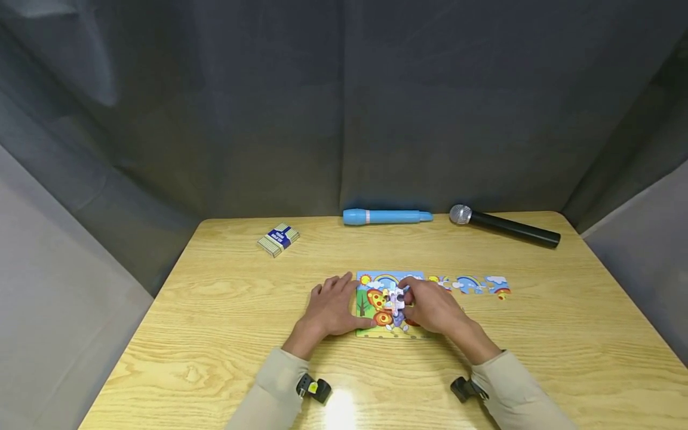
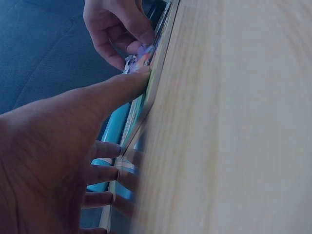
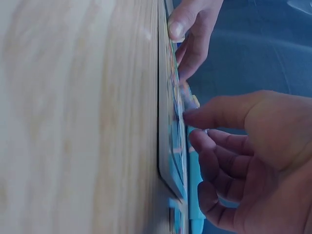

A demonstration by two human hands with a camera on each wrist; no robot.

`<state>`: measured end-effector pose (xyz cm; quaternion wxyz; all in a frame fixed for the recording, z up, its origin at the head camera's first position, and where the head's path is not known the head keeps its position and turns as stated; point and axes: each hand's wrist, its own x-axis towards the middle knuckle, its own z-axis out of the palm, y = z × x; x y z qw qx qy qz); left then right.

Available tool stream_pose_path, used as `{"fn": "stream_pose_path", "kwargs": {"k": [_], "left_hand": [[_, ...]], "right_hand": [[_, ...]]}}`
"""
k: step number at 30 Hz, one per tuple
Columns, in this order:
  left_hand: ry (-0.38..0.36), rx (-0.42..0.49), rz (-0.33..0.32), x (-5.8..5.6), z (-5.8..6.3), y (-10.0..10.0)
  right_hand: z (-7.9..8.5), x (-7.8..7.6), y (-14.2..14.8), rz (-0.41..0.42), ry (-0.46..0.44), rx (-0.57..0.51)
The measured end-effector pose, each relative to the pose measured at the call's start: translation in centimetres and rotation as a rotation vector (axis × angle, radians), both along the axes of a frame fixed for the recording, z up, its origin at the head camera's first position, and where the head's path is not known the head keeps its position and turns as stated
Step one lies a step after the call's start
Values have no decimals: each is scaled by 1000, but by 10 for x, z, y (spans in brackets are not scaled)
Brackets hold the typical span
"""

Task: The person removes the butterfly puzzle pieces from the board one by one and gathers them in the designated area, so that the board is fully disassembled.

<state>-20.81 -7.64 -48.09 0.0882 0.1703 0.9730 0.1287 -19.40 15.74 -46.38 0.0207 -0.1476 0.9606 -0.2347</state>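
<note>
A colourful cartoon jigsaw puzzle board (image 1: 371, 332) lies flat on the wooden table, showing a sun, a rainbow and a butterfly. Along its left edge rests my left hand (image 1: 333, 306), fingers spread and thumb lying over the board's lower left part. Over the middle of the board, my right hand (image 1: 436, 306) pinches a whitish and purple puzzle piece (image 1: 396, 301) between thumb and fingers. In the left wrist view that piece (image 2: 139, 61) stands tilted at the board's surface, close to the left thumb. The right palm hides the board's right part.
Several loose puzzle pieces (image 1: 469, 284) lie in a row right of the board. Farther back are a blue microphone-shaped object (image 1: 387, 217), a black microphone (image 1: 510, 228) with a silver head, and a banded pack of thin sticks (image 1: 278, 240). A dark curtain (image 1: 269, 107) hangs behind the table.
</note>
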Motion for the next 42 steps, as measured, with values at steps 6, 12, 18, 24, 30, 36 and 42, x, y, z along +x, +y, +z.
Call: {"fn": "stream_pose_path", "kwargs": {"k": [6, 12, 18, 24, 30, 36, 42], "left_hand": [[-5, 6, 0, 0, -1, -1], [2, 6, -3, 1, -1, -1], [2, 2, -3, 1, -2, -2], [6, 1, -4, 1, -2, -1], [7, 2, -3, 0, -1, 0], [5, 3, -4, 1, 0, 0], [8, 0, -3, 0, -1, 0]], "right_hand": [[-1, 1, 9, -11, 16, -14], [-2, 3, 22, -1, 30, -7], [-2, 4, 36, 18, 39, -19], [-1, 4, 52, 36, 63, -21], [-3, 6, 67, 56, 87, -17], [-2, 10, 81, 59, 85, -25], [1, 12, 95, 61, 41, -60]]}}
